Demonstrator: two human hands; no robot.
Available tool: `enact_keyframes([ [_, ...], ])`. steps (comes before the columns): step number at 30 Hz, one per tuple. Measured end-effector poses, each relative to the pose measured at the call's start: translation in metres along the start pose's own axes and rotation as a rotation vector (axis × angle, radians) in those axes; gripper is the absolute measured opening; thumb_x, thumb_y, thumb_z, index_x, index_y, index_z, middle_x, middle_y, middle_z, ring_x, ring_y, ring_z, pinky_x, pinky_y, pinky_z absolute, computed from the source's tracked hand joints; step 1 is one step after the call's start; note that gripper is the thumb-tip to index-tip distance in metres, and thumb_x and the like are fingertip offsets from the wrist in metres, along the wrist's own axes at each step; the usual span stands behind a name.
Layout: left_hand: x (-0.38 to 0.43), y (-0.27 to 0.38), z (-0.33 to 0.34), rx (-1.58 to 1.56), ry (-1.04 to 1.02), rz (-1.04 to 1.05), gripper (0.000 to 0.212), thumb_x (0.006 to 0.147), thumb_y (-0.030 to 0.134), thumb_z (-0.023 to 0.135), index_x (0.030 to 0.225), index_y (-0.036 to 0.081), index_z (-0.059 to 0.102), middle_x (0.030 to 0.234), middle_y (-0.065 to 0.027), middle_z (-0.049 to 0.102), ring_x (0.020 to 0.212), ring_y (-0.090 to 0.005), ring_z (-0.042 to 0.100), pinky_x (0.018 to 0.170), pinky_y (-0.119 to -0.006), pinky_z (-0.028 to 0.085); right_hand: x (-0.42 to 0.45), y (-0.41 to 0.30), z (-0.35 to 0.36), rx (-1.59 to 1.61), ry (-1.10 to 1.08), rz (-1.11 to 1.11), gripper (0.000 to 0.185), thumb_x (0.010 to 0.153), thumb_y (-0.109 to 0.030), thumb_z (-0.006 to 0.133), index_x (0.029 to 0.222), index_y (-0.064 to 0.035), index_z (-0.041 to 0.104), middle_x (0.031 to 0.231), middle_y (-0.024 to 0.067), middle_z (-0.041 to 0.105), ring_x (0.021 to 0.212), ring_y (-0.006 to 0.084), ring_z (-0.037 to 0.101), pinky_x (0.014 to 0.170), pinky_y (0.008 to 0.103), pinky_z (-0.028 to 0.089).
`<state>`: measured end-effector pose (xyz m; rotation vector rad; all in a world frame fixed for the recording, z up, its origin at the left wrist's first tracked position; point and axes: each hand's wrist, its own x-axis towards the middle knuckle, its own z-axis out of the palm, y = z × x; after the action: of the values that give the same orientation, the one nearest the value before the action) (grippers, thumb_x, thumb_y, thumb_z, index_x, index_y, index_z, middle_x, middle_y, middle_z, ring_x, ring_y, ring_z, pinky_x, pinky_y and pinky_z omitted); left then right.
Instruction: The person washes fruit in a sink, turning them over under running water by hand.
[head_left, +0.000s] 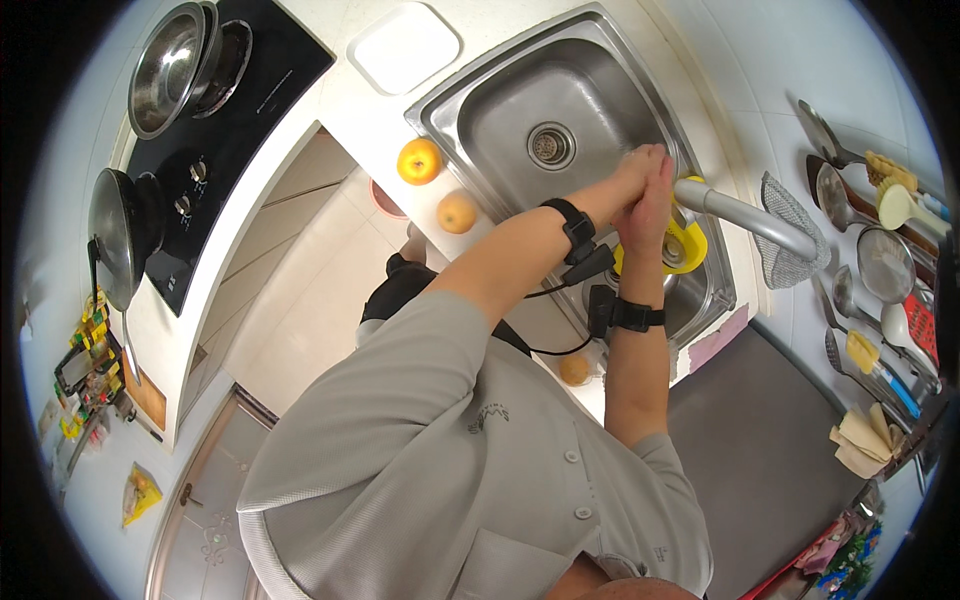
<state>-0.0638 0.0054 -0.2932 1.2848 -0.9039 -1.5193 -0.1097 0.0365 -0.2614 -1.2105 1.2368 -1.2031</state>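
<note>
Over the right side of the steel sink's large basin (510, 97), my left hand (637, 169) and my right hand (651, 214) are pressed together, palm against palm. Whatever may lie between the palms is hidden. The end of the grey faucet (742, 217) is just right of them. Below my hands, a yellow plastic strainer or bowl (697, 244) sits over the smaller basin (686, 300), partly covered by my right hand and forearm. Each wrist wears a black strap with a small device and cable.
Round yellow-orange fruits (419, 161) rest on the counter along the sink; another (575, 370) is near my right forearm. A white tray (405, 47) lies beyond the sink. Pans (112, 232) stand on the black cooktop (187, 157) at left. Utensils (885, 262) hang on the right wall.
</note>
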Motion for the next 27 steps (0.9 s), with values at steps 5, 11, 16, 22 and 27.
enact_keyframes([
  [5, -0.005, 0.008, -0.023, 0.323, -0.376, 0.036, 0.051, 0.087, 0.024, 0.047, 0.128, -0.005, 0.047, 0.135, -0.0271, 0.044, 0.127, -0.0376, 0.042, 0.107, -0.042, 0.034, 0.002, 0.016, -0.035, -0.701, -0.200, -0.386, 0.039, 0.097, -0.027, 0.041, 0.124, -0.0048, 0.056, 0.134, 0.0145, 0.050, 0.134, 0.0284, 0.036, 0.109, 0.0397, 0.027],
  [11, 0.005, 0.028, -0.036, 0.968, -0.741, 0.230, 0.052, 0.086, 0.025, 0.048, 0.129, -0.004, 0.046, 0.136, -0.0264, 0.043, 0.129, -0.0368, 0.041, 0.107, -0.041, 0.034, 0.010, -0.042, -0.020, -0.759, -0.520, -0.257, 0.037, 0.093, -0.031, 0.044, 0.116, -0.0086, 0.061, 0.126, 0.0094, 0.057, 0.132, 0.0288, 0.040, 0.110, 0.0421, 0.026],
  [16, 0.009, 0.048, -0.024, 1.443, -1.051, 0.371, 0.053, 0.086, 0.026, 0.048, 0.130, -0.003, 0.046, 0.137, -0.0257, 0.043, 0.130, -0.0361, 0.040, 0.108, -0.041, 0.034, 0.019, -0.017, -0.035, -0.675, -0.298, -0.300, 0.028, 0.088, -0.025, 0.049, 0.107, -0.0119, 0.066, 0.121, 0.0074, 0.060, 0.123, 0.0280, 0.048, 0.108, 0.0444, 0.028],
  [22, 0.017, 0.048, -0.012, 1.796, -1.186, 0.546, 0.053, 0.086, 0.026, 0.049, 0.131, -0.003, 0.046, 0.139, -0.0250, 0.042, 0.132, -0.0357, 0.039, 0.108, -0.041, 0.033, 0.002, 0.002, -0.022, -0.646, -0.015, -0.393, 0.024, 0.088, -0.018, 0.049, 0.103, -0.0118, 0.067, 0.113, 0.0116, 0.064, 0.119, 0.0335, 0.050, 0.108, 0.0504, 0.025],
  [27, 0.023, 0.029, -0.014, 1.904, -1.057, 0.847, 0.053, 0.086, 0.026, 0.048, 0.131, -0.002, 0.046, 0.139, -0.0244, 0.042, 0.132, -0.0361, 0.038, 0.109, -0.042, 0.033, -0.006, -0.015, -0.027, -0.612, 0.040, -0.357, 0.021, 0.091, -0.015, 0.048, 0.099, -0.0097, 0.066, 0.113, 0.0117, 0.063, 0.117, 0.0295, 0.053, 0.109, 0.0520, 0.023],
])
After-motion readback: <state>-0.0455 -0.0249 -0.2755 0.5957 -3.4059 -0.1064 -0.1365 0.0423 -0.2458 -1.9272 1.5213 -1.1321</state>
